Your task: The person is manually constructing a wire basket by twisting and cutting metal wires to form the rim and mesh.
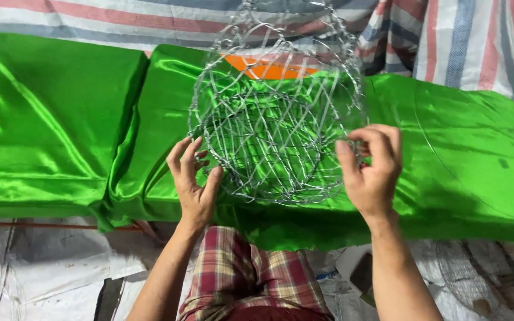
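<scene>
The left hand point(193, 181) has an open grip: fingers spread, thumb and fingertips resting against the lower left rim of a wire basket frame point(275, 119). The right hand point(371, 169) is clenched in a pinch on the frame's right rim, fingers curled around a strand of wire there. The frame sits upright between the two hands, above the near edge of a surface covered in shiny green satin cloth point(60, 119).

As a judgement, the frame looks well advanced: a round bottom ring, a wider upper ring, a criss-cross mesh between them and a looped handle rising out of view at the top are all in place. What is left at the right rim is too fine to tell.

Behind the frame lies an orange piece point(269, 68), partly hidden by the wire. A striped tarpaulin point(459, 35) hangs along the far edge. Below, plaid shorts point(239, 273) and white sacking point(43, 267) on the floor show. Nothing blocks either hand.
</scene>
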